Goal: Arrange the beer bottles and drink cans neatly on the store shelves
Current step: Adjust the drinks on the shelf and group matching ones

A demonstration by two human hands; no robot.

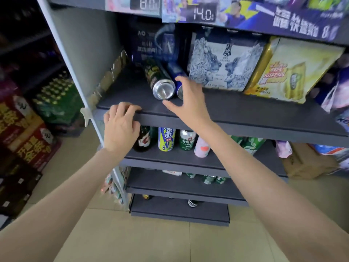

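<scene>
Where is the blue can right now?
The blue can lies on its side on the upper shelf, between the dark can and the lion box, under the right hand.

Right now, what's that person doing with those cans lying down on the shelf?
A person is tidying a store's drink shelves. Two cans lie on their sides on the grey shelf: a black-and-green can and a blue can. The right hand reaches over the blue can with fingers spread, not gripping it yet. The left hand rests on the shelf's front edge. Neither can is upright yet.
</scene>
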